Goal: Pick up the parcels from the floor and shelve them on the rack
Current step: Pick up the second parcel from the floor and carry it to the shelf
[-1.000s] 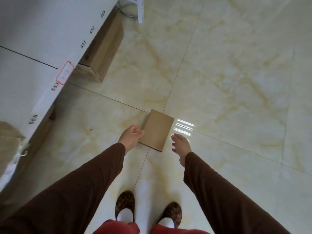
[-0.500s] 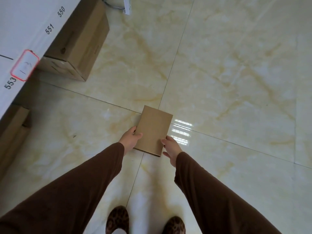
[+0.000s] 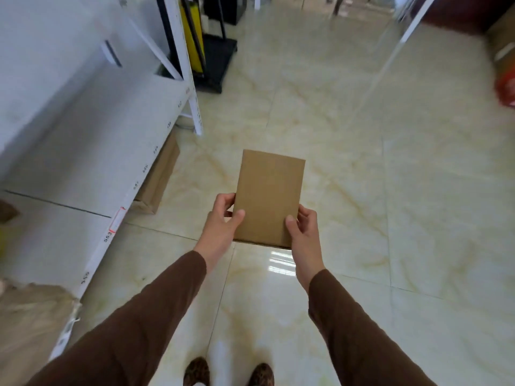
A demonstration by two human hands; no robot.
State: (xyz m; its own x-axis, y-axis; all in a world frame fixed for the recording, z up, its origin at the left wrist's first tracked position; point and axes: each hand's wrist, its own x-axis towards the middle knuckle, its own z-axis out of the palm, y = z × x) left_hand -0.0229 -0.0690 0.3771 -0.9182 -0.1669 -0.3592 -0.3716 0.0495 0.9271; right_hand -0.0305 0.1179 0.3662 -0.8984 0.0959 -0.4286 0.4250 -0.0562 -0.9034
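A flat brown cardboard parcel (image 3: 269, 196) hangs in the air above the tiled floor, held level in front of me. My left hand (image 3: 223, 221) grips its near left edge, thumb on top. My right hand (image 3: 302, 227) grips its near right edge the same way. The white rack (image 3: 92, 151) runs along my left, its lowest shelf edge marked with number labels.
A cardboard box (image 3: 158, 176) lies on the floor under the rack's shelf. A black and yellow cart (image 3: 209, 51) stands past the rack's end post. A tan parcel (image 3: 30, 324) sits on the shelf at lower left. An orange object (image 3: 505, 87) is at the right edge.
Both hands closed on the parcel and lifted it off the floor. My head came up, so the rack and the room ahead are in view.
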